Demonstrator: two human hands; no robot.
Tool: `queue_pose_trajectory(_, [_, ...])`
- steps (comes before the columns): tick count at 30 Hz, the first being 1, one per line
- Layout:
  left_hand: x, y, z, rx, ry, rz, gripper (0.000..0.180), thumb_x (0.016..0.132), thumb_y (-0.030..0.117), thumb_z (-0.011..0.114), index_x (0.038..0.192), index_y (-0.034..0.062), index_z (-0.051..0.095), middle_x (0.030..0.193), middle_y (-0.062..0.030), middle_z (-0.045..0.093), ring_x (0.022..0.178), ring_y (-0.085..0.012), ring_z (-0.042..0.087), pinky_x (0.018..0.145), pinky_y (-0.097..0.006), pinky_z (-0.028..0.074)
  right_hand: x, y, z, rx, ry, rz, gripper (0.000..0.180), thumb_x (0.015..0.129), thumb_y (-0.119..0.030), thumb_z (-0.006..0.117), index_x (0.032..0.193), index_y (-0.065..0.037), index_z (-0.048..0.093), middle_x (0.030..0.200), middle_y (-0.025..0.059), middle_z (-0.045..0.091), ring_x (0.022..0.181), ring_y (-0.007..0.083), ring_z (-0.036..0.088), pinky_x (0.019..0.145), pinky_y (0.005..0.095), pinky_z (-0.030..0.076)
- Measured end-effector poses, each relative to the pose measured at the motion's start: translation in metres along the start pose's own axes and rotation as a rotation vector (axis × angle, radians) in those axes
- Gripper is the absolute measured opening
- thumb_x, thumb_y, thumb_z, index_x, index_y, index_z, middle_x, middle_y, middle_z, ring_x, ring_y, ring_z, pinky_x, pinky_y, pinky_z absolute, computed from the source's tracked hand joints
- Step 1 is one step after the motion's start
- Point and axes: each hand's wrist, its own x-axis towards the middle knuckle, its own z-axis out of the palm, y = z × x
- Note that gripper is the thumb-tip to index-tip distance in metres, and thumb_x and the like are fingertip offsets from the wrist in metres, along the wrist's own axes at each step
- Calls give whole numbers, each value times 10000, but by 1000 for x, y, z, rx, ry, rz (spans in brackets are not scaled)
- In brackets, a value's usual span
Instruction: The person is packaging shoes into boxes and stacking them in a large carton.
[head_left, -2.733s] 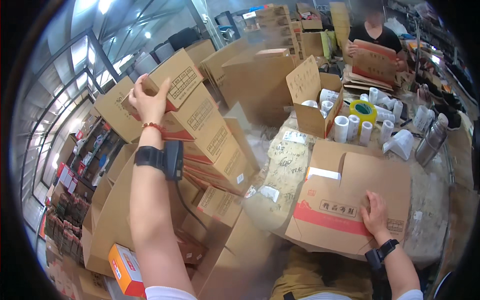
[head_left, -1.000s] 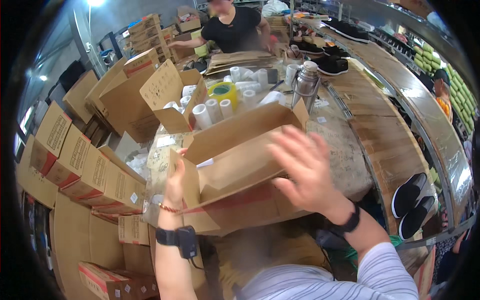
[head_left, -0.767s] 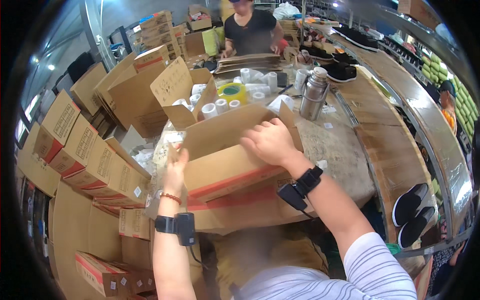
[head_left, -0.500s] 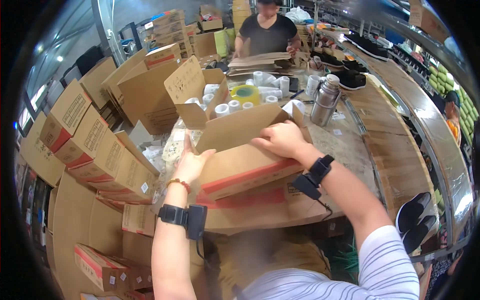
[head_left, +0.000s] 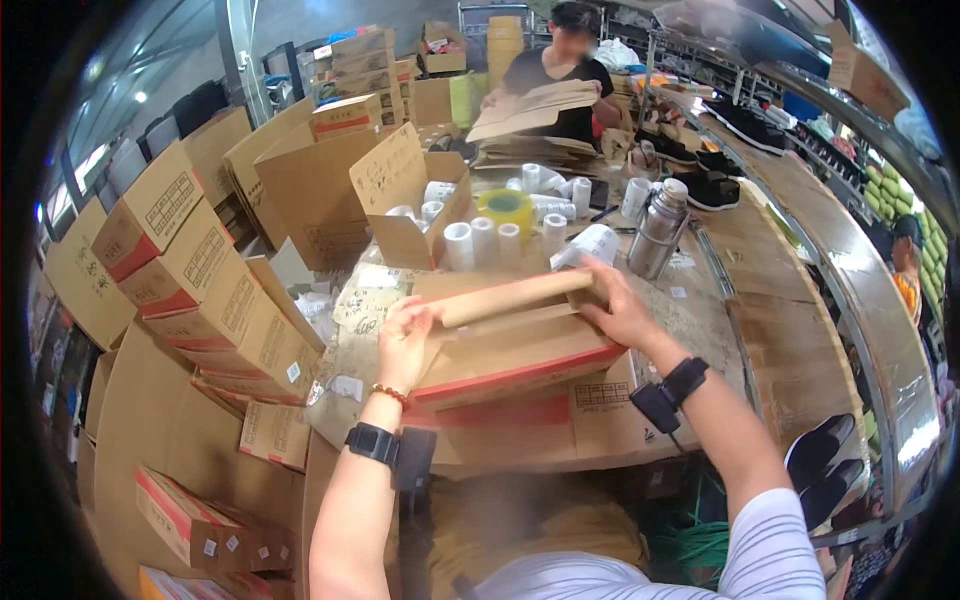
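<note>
A brown cardboard box (head_left: 520,355) with red edges lies in front of me on the table, its lid flap (head_left: 520,298) folded partway over the opening. My left hand (head_left: 405,335) is closed on the left end of the flap. At the right end, my right hand (head_left: 622,310) grips the corner, fingers on the flap and thumb by the box side. Beneath the box is another flat cardboard piece (head_left: 600,400) with a red band and a printed grid. Both wrists wear black straps with small devices.
Behind the box stand several white label rolls (head_left: 483,238), a yellow tape roll (head_left: 505,207), an open carton (head_left: 412,195) and a steel thermos (head_left: 660,230). Stacked boxes (head_left: 205,285) rise at left. Black shoes (head_left: 825,460) sit on the right shelf. Across the table, a person (head_left: 560,75) handles cardboard sheets.
The box's raised flap has come down toward me, with both hands now at its ends. The person opposite has lifted a cardboard sheet. My view has shifted slightly.
</note>
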Motion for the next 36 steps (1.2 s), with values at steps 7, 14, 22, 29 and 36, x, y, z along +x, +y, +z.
queue_pose_trajectory(7, [-30,77,43,883,39,149,524,632,108,791,1073,83,510,1048,-141,475,1042,-309,466,882,-417,427,-8,-29,-26,-297,-75,224,669,670,-278,780,1255,-126,496,1173,116,445,1063,289,525,917,342,436])
queue_pose_trajectory(14, [-22,101,26,562,-156,34,397,834,274,616,1179,93,540,1166,-186,517,1043,-304,520,949,-440,384,-63,-12,-59,73,182,81,481,825,-339,649,1222,-102,518,1166,131,464,1028,298,522,899,378,425])
queue_pose_trajectory(22, [-40,54,62,1138,-341,260,514,883,405,504,1348,193,449,1323,-130,442,1275,-289,361,1089,-538,154,-244,80,-259,-956,265,785,320,775,-283,629,996,-53,641,1024,181,631,957,367,591,804,457,474])
queue_pose_trajectory(29, [-41,55,70,1123,-385,187,529,858,409,543,1325,171,470,1278,-140,466,1255,-295,370,1084,-550,174,-361,26,-311,-1262,387,1563,457,757,-471,623,1065,-134,654,1078,141,647,959,346,617,788,431,489])
queue_pose_trajectory(36, [-45,49,67,1103,-294,343,511,839,390,575,1291,160,508,1181,-136,500,1164,-290,423,1045,-529,238,-300,74,-264,-40,759,821,220,789,-193,686,864,12,663,785,44,660,687,136,594,645,287,468])
